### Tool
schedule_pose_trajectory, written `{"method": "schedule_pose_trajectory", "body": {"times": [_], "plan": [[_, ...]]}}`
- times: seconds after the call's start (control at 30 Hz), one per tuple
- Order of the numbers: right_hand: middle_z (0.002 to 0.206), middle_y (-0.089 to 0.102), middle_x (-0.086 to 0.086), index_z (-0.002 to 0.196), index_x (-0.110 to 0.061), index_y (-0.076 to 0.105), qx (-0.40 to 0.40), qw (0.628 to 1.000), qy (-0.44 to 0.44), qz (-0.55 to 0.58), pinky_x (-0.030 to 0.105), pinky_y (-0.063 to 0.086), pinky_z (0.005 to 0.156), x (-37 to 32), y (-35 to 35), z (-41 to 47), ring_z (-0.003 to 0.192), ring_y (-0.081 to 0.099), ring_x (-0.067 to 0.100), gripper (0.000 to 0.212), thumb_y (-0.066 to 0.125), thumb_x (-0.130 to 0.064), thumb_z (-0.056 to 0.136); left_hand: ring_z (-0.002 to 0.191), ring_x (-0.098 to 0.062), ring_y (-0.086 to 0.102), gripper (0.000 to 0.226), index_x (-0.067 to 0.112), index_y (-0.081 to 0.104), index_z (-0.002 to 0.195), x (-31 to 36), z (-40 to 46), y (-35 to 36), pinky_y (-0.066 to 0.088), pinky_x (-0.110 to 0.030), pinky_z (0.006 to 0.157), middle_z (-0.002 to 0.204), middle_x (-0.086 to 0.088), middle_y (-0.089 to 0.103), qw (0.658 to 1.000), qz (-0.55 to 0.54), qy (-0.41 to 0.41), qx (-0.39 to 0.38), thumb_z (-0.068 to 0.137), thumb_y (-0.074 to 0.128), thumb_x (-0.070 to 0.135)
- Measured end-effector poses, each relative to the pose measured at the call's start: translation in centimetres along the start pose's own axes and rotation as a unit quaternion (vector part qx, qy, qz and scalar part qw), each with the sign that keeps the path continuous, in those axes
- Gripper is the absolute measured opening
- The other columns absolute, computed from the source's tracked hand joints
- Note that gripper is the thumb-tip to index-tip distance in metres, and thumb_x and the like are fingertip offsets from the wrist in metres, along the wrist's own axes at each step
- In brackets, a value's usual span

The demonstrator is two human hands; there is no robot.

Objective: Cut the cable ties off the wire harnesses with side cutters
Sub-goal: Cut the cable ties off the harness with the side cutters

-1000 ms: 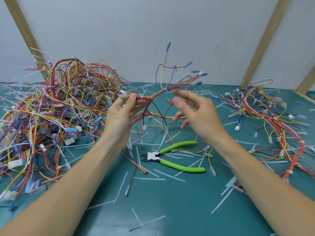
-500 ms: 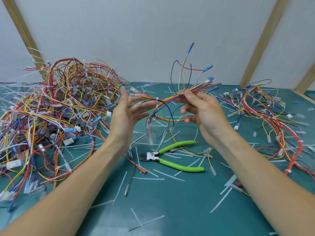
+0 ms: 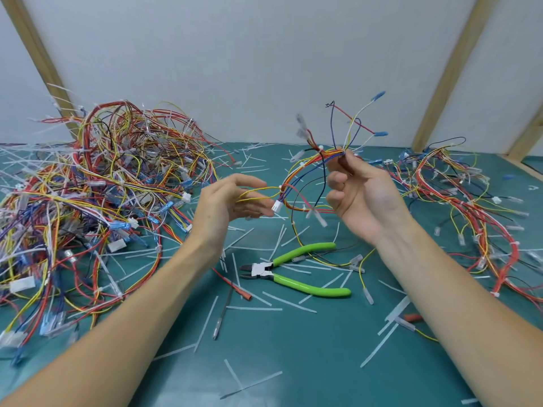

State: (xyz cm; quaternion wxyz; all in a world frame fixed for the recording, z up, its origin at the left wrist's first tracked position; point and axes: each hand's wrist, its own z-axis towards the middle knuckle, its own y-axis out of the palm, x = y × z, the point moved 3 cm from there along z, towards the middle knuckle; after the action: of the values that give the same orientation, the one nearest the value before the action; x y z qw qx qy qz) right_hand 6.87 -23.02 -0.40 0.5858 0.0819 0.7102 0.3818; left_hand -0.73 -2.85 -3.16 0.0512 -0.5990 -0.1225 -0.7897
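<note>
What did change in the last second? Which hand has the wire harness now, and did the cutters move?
The wire harness passed from the left hand to the right hand. The right hand now pinches it near its top and has carried it to the right, and the left hand has let go and is open beside it. The green side cutters stayed on the table, and both piles of harnesses look the same.
</note>
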Motion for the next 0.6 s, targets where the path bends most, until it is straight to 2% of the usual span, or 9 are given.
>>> {"method": "schedule_pose_trajectory", "body": {"times": [0.1, 0.17, 0.23, 0.3, 0.37, 0.43, 0.5, 0.6], "plan": [[0.076, 0.065, -0.008, 0.088, -0.019, 0.062, -0.009, 0.999, 0.013, 0.038, 0.014, 0.036, 0.041, -0.1, -0.2, 0.1, 0.050, 0.047, 0.002, 0.025, 0.047, -0.024, 0.106, 0.077, -0.029, 0.072, 0.042, 0.014, 0.078, 0.076, 0.1, -0.2, 0.2, 0.055, -0.030, 0.073, 0.081, -0.016, 0.076, 0.998, -0.038, -0.006, -0.045, 0.062, 0.039, 0.010], [0.075, 0.065, -0.004, 0.081, -0.015, 0.067, -0.018, 0.998, 0.021, 0.065, 0.014, 0.036, 0.042, 0.0, -0.3, 0.1, 0.049, 0.043, 0.003, 0.036, 0.043, -0.022, 0.107, 0.079, -0.026, 0.071, 0.042, 0.013, 0.079, 0.071, 0.2, -0.2, 0.2, 0.055, -0.032, 0.079, 0.078, -0.012, 0.075, 0.997, -0.048, -0.005, -0.065, 0.060, 0.039, 0.009], [0.069, 0.063, -0.003, 0.071, -0.013, 0.070, -0.013, 0.996, 0.026, 0.085, 0.014, 0.036, 0.043, 0.0, -0.5, 0.1, 0.052, 0.042, 0.005, 0.042, 0.043, -0.019, 0.102, 0.080, -0.021, 0.069, 0.039, 0.015, 0.080, 0.071, 0.3, -0.2, 0.2, 0.054, -0.029, 0.079, 0.077, -0.007, 0.075, 0.998, -0.010, 0.010, -0.064, 0.063, 0.043, 0.006], [0.070, 0.052, -0.006, 0.069, -0.015, 0.066, -0.005, 0.994, 0.031, 0.103, 0.017, 0.038, 0.042, 0.0, -0.9, 0.3, 0.057, 0.041, 0.007, 0.028, 0.049, -0.017, 0.091, 0.085, -0.017, 0.069, 0.037, 0.020, 0.081, 0.083, 0.4, -0.4, 0.5, 0.054, -0.024, 0.078, 0.084, -0.002, 0.077, 0.995, 0.062, 0.038, -0.068, 0.069, 0.052, 0.001], [0.077, 0.042, -0.008, 0.078, -0.018, 0.057, -0.004, 0.994, 0.041, 0.104, 0.019, 0.041, 0.041, 0.1, -1.1, 0.5, 0.056, 0.043, 0.007, 0.011, 0.050, -0.015, 0.085, 0.100, -0.017, 0.070, 0.034, 0.019, 0.076, 0.106, 0.5, -0.7, 1.0, 0.055, -0.022, 0.085, 0.103, 0.001, 0.077, 0.987, 0.119, 0.057, -0.095, 0.079, 0.068, 0.000], [0.076, 0.045, -0.008, 0.085, -0.019, 0.054, -0.013, 0.994, 0.052, 0.091, 0.020, 0.041, 0.042, 0.4, -1.2, 0.5, 0.052, 0.047, 0.007, 0.011, 0.045, -0.014, 0.088, 0.108, -0.015, 0.069, 0.030, 0.021, 0.073, 0.116, 0.7, -1.0, 1.4, 0.054, -0.024, 0.090, 0.114, 0.006, 0.074, 0.979, 0.152, 0.071, -0.115, 0.089, 0.073, 0.009], [0.072, 0.049, -0.009, 0.086, -0.019, 0.058, -0.022, 0.995, 0.061, 0.080, 0.018, 0.039, 0.043, 0.6, -1.1, 0.6, 0.050, 0.047, 0.006, 0.014, 0.045, -0.015, 0.089, 0.105, -0.012, 0.069, 0.018, 0.025, 0.075, 0.108, 1.0, -1.1, 1.9, 0.053, -0.028, 0.087, 0.114, 0.010, 0.074, 0.970, 0.186, 0.097, -0.122, 0.093, 0.070, 0.017], [0.068, 0.047, -0.007, 0.085, -0.017, 0.059, -0.026, 0.996, 0.059, 0.067, 0.019, 0.037, 0.043, 0.7, -0.8, 0.5, 0.056, 0.037, 0.007, 0.009, 0.050, -0.018, 0.083, 0.088, -0.004, 0.065, 0.011, 0.025, 0.077, 0.097, 1.3, -1.4, 2.5, 0.048, -0.022, 0.074, 0.099, 0.015, 0.075, 0.964, 0.205, 0.113, -0.127, 0.091, 0.067, 0.025]]}}
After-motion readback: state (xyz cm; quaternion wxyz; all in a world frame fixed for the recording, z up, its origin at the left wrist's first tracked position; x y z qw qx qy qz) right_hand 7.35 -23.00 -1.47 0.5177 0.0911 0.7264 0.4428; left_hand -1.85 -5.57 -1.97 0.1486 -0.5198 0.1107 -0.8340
